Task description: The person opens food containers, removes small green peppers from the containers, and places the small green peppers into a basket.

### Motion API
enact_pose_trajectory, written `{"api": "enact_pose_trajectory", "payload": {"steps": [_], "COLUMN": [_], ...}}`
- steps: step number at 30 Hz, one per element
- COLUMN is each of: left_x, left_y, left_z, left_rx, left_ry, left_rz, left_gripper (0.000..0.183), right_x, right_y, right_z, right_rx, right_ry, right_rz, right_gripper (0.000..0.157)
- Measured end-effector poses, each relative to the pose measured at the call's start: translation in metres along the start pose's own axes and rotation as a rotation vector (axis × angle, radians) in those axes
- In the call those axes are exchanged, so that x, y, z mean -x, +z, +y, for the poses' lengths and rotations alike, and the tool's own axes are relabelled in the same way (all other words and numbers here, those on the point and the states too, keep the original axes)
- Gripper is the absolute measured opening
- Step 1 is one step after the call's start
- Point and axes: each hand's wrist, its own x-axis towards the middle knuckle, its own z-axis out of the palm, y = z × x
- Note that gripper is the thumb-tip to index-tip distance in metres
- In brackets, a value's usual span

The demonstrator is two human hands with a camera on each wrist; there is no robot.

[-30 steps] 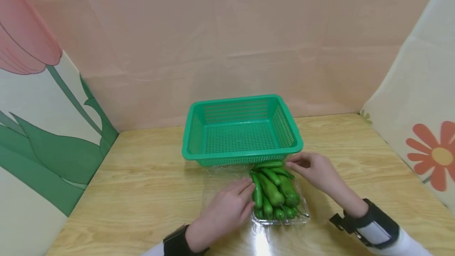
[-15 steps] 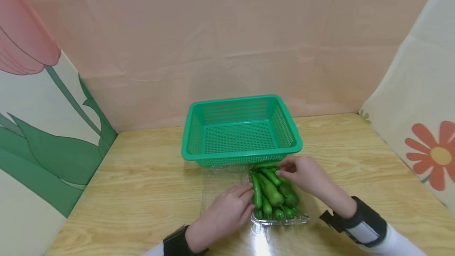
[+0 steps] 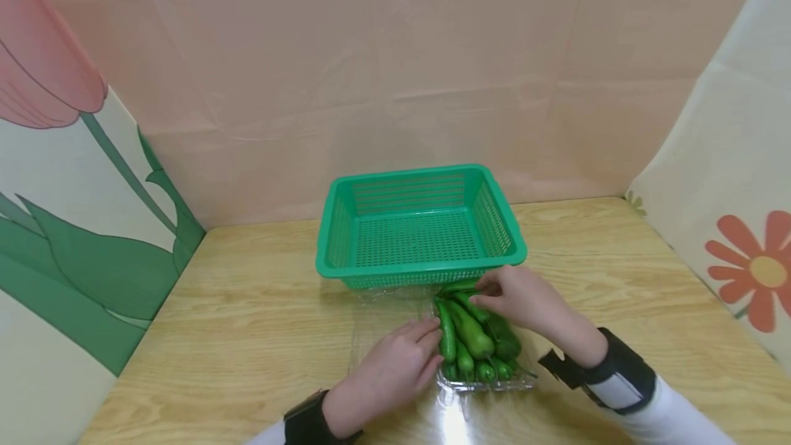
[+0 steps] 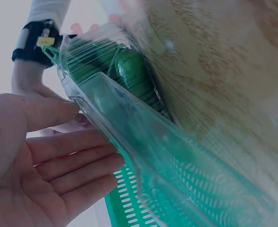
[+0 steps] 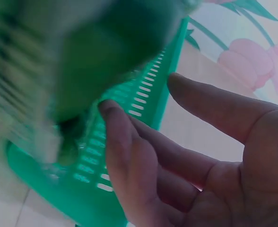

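Observation:
Green peppers (image 3: 472, 337), long and shiny, fill a clear plastic clamshell box (image 3: 522, 383) on the table. Its transparent lid (image 3: 377, 314) is folded back to the left. My left hand (image 3: 393, 365) lies at the box's left edge, with straight fingers beside the clear rim (image 4: 94, 120) in the left wrist view. Over the far right part of the peppers is my right hand (image 3: 525, 299), its fingers bent, and in the right wrist view its thumb (image 5: 200, 97) stands apart from the fingers with nothing between them. The peppers beside it are blurred there.
Directly behind the box stands a green slotted plastic basket (image 3: 420, 272) with nothing in it. It sits on the wood-grain table (image 3: 247, 335), before a pink backdrop (image 3: 395, 74). Flower-printed panels (image 3: 729, 177) flank the table on both sides.
My right hand has moved left from the box's far right corner to over the peppers. My left hand has shifted only slightly; the box and basket have not moved.

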Motion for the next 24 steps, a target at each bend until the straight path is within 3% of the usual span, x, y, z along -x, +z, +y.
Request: {"api": "enact_pose_trajectory", "payload": {"steps": [11, 24], "left_x": [0.0, 0.001], "left_y": [-0.001, 0.001], "left_z": [0.0, -0.001], "left_rx": [0.008, 0.003], "left_ry": [-0.001, 0.003], "left_rz": [0.011, 0.008], "left_gripper": [0.036, 0.036], "right_x": [-0.004, -0.01], "right_y": [0.001, 0.008], "right_z": [-0.004, 0.003], "right_rx": [0.015, 0.042], "right_ry": [0.005, -0.042], "right_rz": [-0.079, -0.084], "right_gripper": [0.028, 0.026]}}
